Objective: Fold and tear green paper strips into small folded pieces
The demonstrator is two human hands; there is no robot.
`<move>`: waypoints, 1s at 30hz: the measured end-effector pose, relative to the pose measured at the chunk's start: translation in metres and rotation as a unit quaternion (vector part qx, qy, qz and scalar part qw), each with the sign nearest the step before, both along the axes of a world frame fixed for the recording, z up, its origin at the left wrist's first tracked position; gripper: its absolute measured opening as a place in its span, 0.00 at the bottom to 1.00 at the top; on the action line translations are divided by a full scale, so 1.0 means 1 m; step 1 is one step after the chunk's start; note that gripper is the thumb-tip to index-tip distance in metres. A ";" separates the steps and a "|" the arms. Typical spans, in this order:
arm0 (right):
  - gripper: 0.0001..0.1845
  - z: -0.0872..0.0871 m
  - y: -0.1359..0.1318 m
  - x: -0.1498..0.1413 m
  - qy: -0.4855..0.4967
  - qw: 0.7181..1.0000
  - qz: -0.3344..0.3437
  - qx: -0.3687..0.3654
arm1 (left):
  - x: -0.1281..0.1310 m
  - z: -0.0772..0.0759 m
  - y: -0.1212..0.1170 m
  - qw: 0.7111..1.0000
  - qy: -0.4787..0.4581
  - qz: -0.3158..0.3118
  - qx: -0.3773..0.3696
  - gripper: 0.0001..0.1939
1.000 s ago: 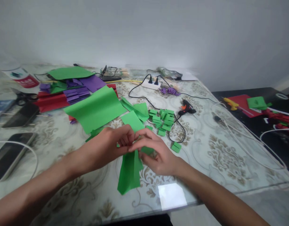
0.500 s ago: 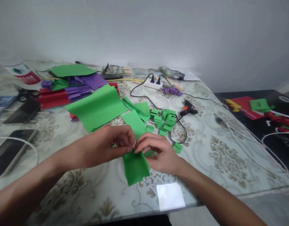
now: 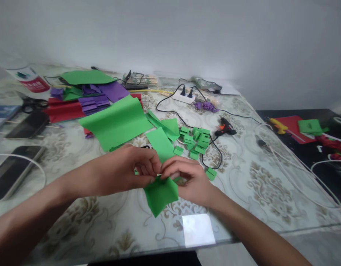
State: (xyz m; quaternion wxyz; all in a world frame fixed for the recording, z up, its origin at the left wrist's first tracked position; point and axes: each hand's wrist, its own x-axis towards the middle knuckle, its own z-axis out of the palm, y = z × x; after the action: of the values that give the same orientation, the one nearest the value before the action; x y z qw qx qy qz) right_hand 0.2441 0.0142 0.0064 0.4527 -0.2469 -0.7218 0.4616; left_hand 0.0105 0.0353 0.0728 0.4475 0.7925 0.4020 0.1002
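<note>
Pointing nearward, green paper (image 3: 161, 195), long axis unclear

Held paper (image 3: 161, 194): plain green. Tablecloth (image 3: 267, 177): pale ground, brownish-gold floral scrollwork. Clock positions taken from the held paper: large sheet (image 3: 117, 123), eleven o'clock, plain green; folded strips (image 3: 93, 105), half past ten, purple; power strip (image 3: 182, 97), one o'clock, white; glue gun (image 3: 228, 128), two o'clock, black and orange.

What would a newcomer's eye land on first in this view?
First, the creased green paper pinched by the left hand and right hand, just below center. Next, the large green sheet beyond the left hand, with a cluster of small green folded pieces to its right. Farther right, a black glue gun lies on the patterned tabletop.
</note>
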 end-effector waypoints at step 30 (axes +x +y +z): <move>0.10 -0.005 -0.003 0.001 -0.041 0.998 -0.030 0.045 | 0.004 -0.002 -0.006 0.999 -0.018 0.033 0.036 0.05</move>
State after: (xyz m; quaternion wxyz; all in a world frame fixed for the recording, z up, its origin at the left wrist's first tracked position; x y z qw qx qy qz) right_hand 0.2454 0.0113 0.0017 0.4471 -0.2665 -0.7518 0.4049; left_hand 0.0143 0.0292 0.0707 0.4218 0.7926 0.4161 0.1435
